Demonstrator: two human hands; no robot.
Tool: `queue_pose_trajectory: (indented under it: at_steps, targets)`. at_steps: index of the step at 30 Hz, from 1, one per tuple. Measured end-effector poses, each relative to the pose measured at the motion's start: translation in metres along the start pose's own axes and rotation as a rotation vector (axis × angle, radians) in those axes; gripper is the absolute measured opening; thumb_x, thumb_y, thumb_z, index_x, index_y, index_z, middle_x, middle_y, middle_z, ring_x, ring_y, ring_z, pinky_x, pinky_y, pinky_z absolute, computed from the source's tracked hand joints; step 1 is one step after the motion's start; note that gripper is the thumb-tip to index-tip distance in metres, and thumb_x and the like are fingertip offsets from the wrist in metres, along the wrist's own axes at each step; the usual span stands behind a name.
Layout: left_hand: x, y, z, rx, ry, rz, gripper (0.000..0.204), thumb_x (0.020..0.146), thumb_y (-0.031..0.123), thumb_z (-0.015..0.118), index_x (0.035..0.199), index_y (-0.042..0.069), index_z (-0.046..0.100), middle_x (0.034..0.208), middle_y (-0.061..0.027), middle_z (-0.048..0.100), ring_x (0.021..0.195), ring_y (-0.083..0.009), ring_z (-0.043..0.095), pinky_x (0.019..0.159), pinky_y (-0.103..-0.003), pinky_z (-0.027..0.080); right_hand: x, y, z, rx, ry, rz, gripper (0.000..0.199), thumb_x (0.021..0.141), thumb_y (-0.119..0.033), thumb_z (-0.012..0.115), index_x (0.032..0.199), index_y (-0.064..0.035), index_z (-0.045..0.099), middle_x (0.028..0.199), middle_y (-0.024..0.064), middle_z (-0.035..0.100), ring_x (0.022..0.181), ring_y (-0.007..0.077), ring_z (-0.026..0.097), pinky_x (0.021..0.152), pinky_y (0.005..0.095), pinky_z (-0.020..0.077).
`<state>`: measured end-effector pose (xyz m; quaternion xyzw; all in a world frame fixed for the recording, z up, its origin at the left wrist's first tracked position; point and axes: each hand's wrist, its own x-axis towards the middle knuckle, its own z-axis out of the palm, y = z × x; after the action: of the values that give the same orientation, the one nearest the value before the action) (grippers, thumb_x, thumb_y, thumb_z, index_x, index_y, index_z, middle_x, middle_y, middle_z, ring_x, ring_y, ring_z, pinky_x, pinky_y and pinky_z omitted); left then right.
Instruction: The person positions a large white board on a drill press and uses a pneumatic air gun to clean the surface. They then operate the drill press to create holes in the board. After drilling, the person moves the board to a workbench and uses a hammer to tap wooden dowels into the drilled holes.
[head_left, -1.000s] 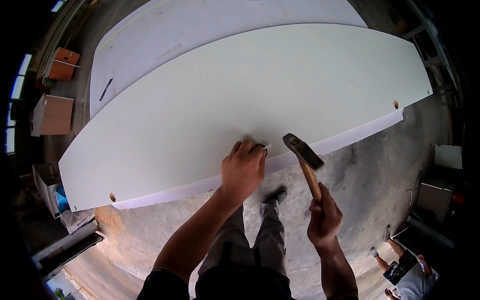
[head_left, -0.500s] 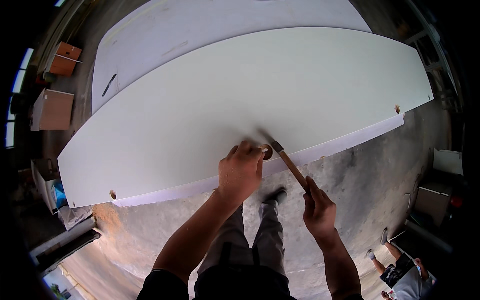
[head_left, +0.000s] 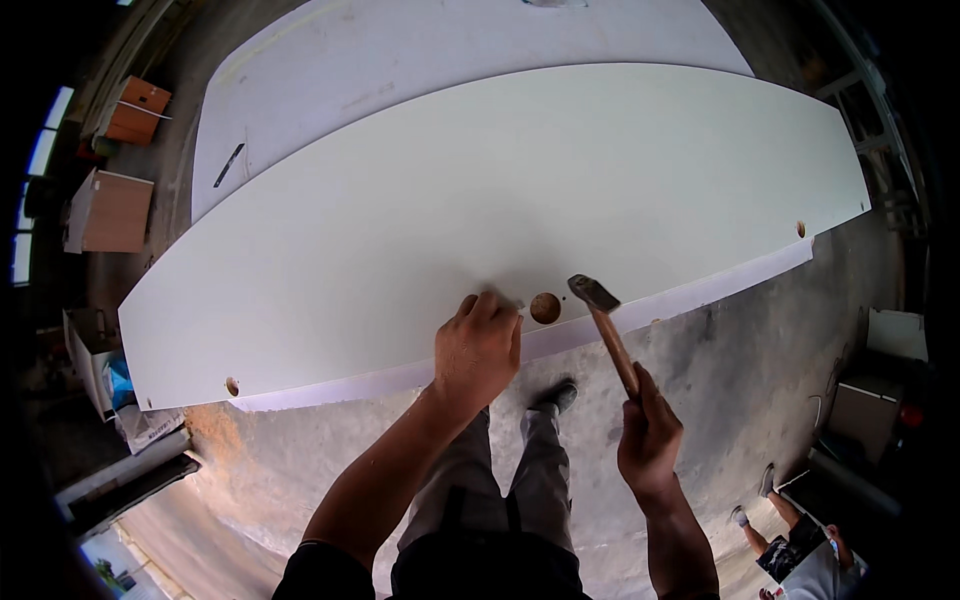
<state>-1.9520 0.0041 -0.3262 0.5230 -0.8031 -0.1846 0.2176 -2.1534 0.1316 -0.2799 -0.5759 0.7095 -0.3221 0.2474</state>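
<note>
A hammer (head_left: 612, 345) with a wooden handle and dark metal head is gripped in my right hand (head_left: 650, 435). Its head is over the near edge of a long white panel (head_left: 500, 160), to the right of a round brown hole (head_left: 545, 308). A tiny dark hole (head_left: 564, 297) lies between that round hole and the hammer head. My left hand (head_left: 477, 345) is closed in a pinch at the panel, just left of the round hole. A small pale bit (head_left: 519, 304) shows by its fingertips; its kind is too small to tell.
Under the panel lies a larger pale sheet (head_left: 330, 60), with a utility knife (head_left: 228, 165) on it. More holes sit near the panel's ends, such as one at the left (head_left: 232, 386). Boxes (head_left: 112, 210) stand at left. Another person (head_left: 800, 555) is at lower right.
The hammer has swung from beside my left fingers to the right, its head now plainly seen. My left hand has shifted slightly left, uncovering the round hole.
</note>
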Motion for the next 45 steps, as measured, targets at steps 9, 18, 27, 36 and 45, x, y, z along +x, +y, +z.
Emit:
queue_pose_trajectory:
  at_steps: [9, 18, 27, 36, 45]
  targets:
    - [-0.002, -0.004, 0.002, -0.038, 0.034, 0.050, 0.009, 0.077, 0.003, 0.066, 0.075, 0.005, 0.057, 0.076, -0.0060, 0.052, 0.074, -0.0249, 0.059, 0.054, -0.037, 0.050, -0.022, -0.011, 0.016, 0.117, -0.039, 0.004, 0.038, 0.089, 0.000, 0.051, 0.126, 0.0063, 0.053, 0.091, 0.0204, 0.066, 0.072, 0.0235, 0.062, 0.067, 0.0308, 0.0498]
    - [-0.003, -0.007, -0.005, -0.048, -0.033, -0.010, 0.007, 0.079, 0.004, 0.065, 0.074, 0.006, 0.059, 0.077, -0.0065, 0.055, 0.074, -0.0257, 0.059, 0.056, -0.037, 0.051, -0.016, -0.027, 0.017, 0.101, -0.009, -0.003, 0.041, 0.085, 0.000, 0.058, 0.126, 0.0004, 0.055, 0.088, 0.0191, 0.066, 0.071, 0.0337, 0.066, 0.059, 0.0368, 0.0526]
    - [-0.031, -0.035, -0.059, -0.385, -0.045, -0.242, 0.002, 0.084, 0.003, 0.063, 0.086, 0.002, 0.063, 0.079, -0.0113, 0.059, 0.072, -0.0271, 0.061, 0.059, -0.035, 0.049, -0.013, -0.024, 0.034, -0.098, -0.037, -0.022, 0.042, 0.086, 0.001, 0.057, 0.128, 0.0001, 0.055, 0.092, 0.0219, 0.066, 0.078, 0.0369, 0.066, 0.063, 0.0394, 0.0531]
    - [-0.138, -0.129, -0.130, -0.317, 0.005, -0.302, 0.007, 0.081, 0.001, 0.066, 0.088, 0.003, 0.064, 0.086, -0.0134, 0.058, 0.073, -0.0317, 0.060, 0.062, -0.039, 0.050, -0.050, -0.056, 0.060, -0.043, -0.015, 0.217, 0.038, 0.090, 0.001, 0.048, 0.127, 0.0054, 0.054, 0.081, 0.0157, 0.064, 0.062, 0.0178, 0.058, 0.059, 0.0288, 0.0479]
    - [-0.222, -0.260, -0.238, -0.004, 0.177, -0.217, 0.008, 0.081, -0.001, 0.068, 0.089, 0.001, 0.066, 0.080, -0.0107, 0.061, 0.072, -0.0239, 0.058, 0.062, -0.033, 0.047, -0.123, -0.110, 0.182, 0.150, -0.174, 0.150, 0.038, 0.090, -0.002, 0.051, 0.127, 0.0030, 0.054, 0.091, 0.0195, 0.066, 0.071, 0.0214, 0.064, 0.065, 0.0301, 0.0496]
